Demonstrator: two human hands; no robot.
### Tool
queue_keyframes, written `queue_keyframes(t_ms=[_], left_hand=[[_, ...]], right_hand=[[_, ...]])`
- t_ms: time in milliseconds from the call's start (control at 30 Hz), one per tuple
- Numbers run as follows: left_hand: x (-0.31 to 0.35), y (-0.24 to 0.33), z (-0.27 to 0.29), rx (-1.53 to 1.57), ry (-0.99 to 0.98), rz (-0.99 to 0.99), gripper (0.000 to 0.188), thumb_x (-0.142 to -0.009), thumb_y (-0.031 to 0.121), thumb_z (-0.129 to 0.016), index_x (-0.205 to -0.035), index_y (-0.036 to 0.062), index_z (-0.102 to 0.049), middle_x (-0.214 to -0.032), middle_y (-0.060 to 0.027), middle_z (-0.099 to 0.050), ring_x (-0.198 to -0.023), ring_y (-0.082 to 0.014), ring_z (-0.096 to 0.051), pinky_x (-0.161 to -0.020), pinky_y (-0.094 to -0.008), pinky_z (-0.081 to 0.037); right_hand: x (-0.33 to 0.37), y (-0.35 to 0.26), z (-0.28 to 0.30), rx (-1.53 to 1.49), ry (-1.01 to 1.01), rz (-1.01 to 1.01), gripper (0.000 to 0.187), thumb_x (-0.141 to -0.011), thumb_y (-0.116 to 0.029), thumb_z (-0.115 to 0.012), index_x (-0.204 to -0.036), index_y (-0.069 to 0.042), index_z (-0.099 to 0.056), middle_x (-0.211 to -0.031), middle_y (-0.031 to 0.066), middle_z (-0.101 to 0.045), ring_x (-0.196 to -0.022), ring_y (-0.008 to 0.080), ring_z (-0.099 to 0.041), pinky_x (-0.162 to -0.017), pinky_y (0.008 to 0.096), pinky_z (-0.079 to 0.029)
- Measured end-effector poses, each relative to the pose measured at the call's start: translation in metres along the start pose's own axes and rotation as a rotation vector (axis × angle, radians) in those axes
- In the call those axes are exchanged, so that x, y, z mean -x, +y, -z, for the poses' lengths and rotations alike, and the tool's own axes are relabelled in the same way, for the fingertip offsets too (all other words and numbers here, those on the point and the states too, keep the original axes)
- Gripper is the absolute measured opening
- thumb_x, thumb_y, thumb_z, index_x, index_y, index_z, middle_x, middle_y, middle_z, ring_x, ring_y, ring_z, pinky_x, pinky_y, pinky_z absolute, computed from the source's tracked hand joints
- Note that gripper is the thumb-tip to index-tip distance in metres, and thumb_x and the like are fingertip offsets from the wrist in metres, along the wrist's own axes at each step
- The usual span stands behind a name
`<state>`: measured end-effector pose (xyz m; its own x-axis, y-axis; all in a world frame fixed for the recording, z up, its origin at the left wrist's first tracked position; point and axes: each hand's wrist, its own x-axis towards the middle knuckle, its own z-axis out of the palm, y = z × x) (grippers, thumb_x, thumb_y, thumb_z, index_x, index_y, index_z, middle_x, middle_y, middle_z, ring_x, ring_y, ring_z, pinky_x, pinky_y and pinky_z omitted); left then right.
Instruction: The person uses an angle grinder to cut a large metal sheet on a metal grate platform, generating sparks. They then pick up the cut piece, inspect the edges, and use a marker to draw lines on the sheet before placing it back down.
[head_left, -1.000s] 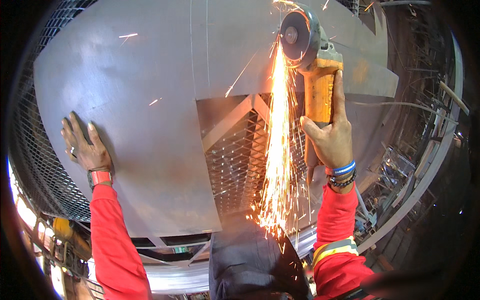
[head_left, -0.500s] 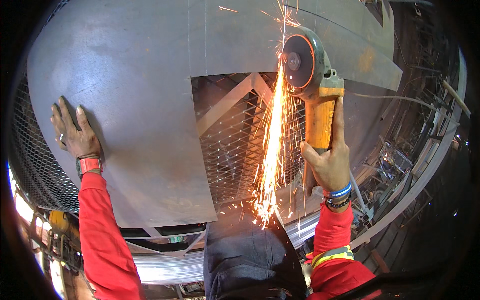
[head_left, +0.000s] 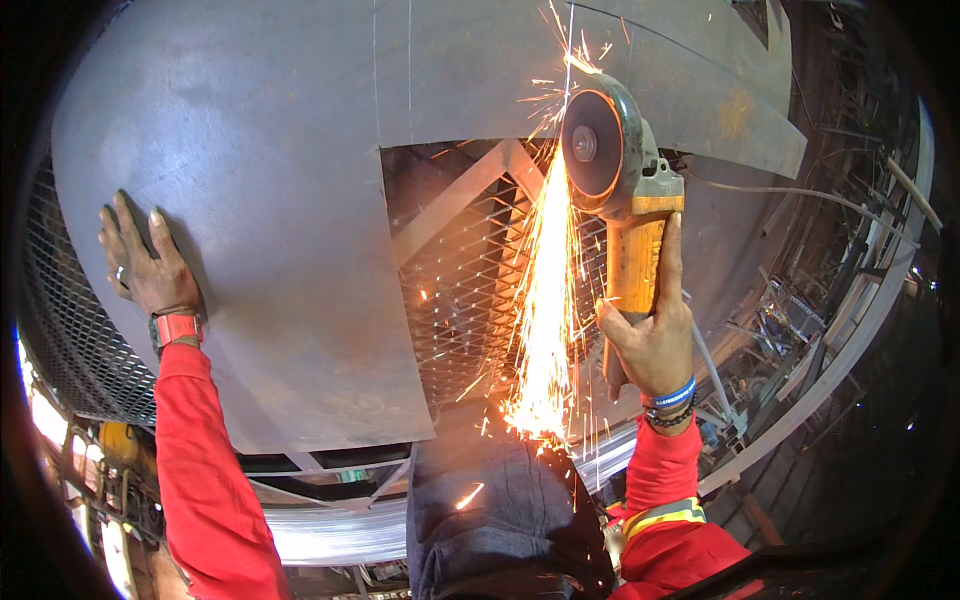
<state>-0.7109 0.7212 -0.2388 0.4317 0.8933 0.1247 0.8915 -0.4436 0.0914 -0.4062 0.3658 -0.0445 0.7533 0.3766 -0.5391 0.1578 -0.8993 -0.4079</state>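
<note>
My right hand [head_left: 655, 335] is wrapped round the yellow body of an angle grinder [head_left: 632, 262], its index finger stretched along the side. The dark disc [head_left: 592, 142] stands on edge against a large grey metal sheet [head_left: 290, 250], on a straight line in the metal. Bright sparks [head_left: 548, 340] stream from the disc toward my leg. On the left part of the sheet my left hand [head_left: 150, 265] lies flat with fingers spread, holding nothing. A rectangular opening in the sheet lies below the disc, between my hands.
Expanded metal mesh [head_left: 455, 310] and an angled frame bar [head_left: 450, 205] show through the opening. My dark-trousered leg [head_left: 500, 510] is at the near edge, under the sparks. A cable [head_left: 780, 190] runs off right, past metal scrap and bars. Two pale lines mark the sheet.
The grinder and my right hand have shifted slightly nearer to me along the line. Sparks still fly, some landing further down my leg. My left hand stays practically in place.
</note>
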Motion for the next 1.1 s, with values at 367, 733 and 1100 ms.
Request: queue_keyframes(t_ms=[367, 733, 1100], left_hand=[[-0.001, -0.007, -0.002, -0.004, 0.017, -0.028, 0.059, -0.101, 0.057, -0.033, -0.154, 0.0299, -0.03, -0.162, -0.0052, -0.022, -0.149, -0.0313, -0.018, -0.116, -0.0628, -0.008], [-0.003, -0.006, -0.001, 0.021, 0.038, -0.053, 0.06, -0.1, 0.058, -0.034, -0.153, 0.0294, -0.031, -0.161, -0.0054, -0.025, -0.149, -0.0308, -0.02, -0.116, -0.0615, -0.01], [-0.004, -0.006, 0.001, 0.024, 0.016, -0.045, 0.061, -0.1, 0.056, -0.034, -0.153, 0.0241, -0.033, -0.16, -0.0107, -0.026, -0.147, -0.035, -0.022, -0.118, -0.0542, -0.013]], right_hand=[[0.002, 0.008, -0.008, -0.016, 0.062, 0.066, 0.101, -0.072, -0.008, -0.066, -0.158, -0.015, -0.012, -0.113, 0.0205, -0.067, -0.087, 0.0291, -0.071, -0.076, 0.0357, -0.058], [0.002, 0.015, -0.016, 0.0, 0.086, 0.053, 0.101, -0.071, -0.006, -0.065, -0.157, -0.013, -0.012, -0.118, 0.0247, -0.064, -0.095, 0.0347, -0.07, -0.078, 0.0381, -0.057], [0.0, 0.021, -0.02, -0.074, 0.094, 0.084, 0.102, -0.071, -0.005, -0.065, -0.157, -0.012, -0.011, -0.115, 0.024, -0.065, -0.089, 0.0347, -0.07, -0.075, 0.0378, -0.057]])
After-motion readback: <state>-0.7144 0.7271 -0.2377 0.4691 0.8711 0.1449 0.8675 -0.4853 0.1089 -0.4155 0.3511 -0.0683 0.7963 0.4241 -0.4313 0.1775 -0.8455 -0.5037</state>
